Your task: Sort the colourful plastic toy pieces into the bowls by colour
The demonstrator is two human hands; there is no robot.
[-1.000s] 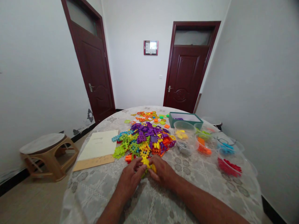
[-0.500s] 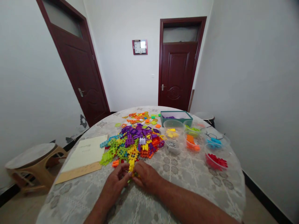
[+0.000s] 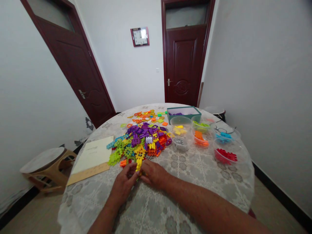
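Note:
Close to the near side of the pile, my left hand (image 3: 124,179) and my right hand (image 3: 154,173) meet around a yellow plastic piece (image 3: 138,164). Fingers of both hands are closed on it, and they hide its lower part. Just beyond them lies a heap of interlocking plastic pieces (image 3: 136,140), with purple on top, green and blue at the left, and red and orange at the right. An orange piece (image 3: 123,163) rests beside my left hand.
Clear tubs at the right hold sorted pieces, among them yellow (image 3: 179,130), orange (image 3: 200,139) and red (image 3: 225,156). A green-edged box (image 3: 196,117) stands behind them. Paper (image 3: 94,154) lies at the left, glasses (image 3: 222,129) at the right.
The view has tilted and shifted, so the doors and clock sit higher in the picture. Both hands still hold the yellow piece in nearly the same pose.

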